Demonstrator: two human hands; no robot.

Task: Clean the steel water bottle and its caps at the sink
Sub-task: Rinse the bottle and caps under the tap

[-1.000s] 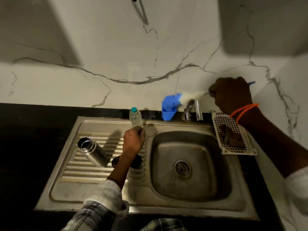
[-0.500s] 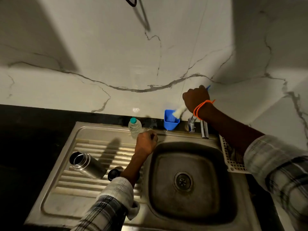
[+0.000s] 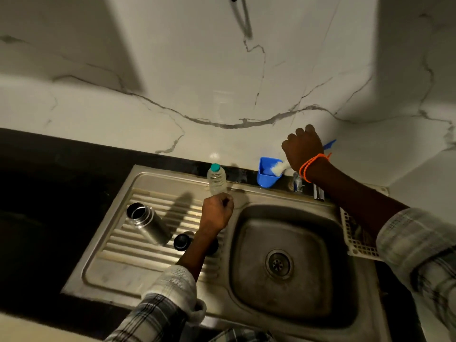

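Note:
The open steel water bottle (image 3: 148, 224) stands uncapped on the ribbed drainboard (image 3: 138, 257) left of the sink basin (image 3: 291, 299). A dark cap (image 3: 182, 241) lies beside it, and a second dark cap is partly hidden under my left wrist. My left hand (image 3: 217, 213) is curled just below a small clear plastic bottle (image 3: 216, 178) with a teal lid; whether it holds something I cannot tell. My right hand (image 3: 302, 148) grips a blue-handled bottle brush whose white bristles (image 3: 277, 169) sit in a blue cup (image 3: 267, 177) at the back of the sink.
The tap (image 3: 298, 183) stands behind the basin, partly covered by my right forearm. A white perforated basket (image 3: 357, 240) sits at the right rim. Black countertop (image 3: 49, 193) lies to the left, marble wall behind.
My right hand has carried the brush leftward and put its bristles into the blue cup. My left hand has stayed near the plastic bottle.

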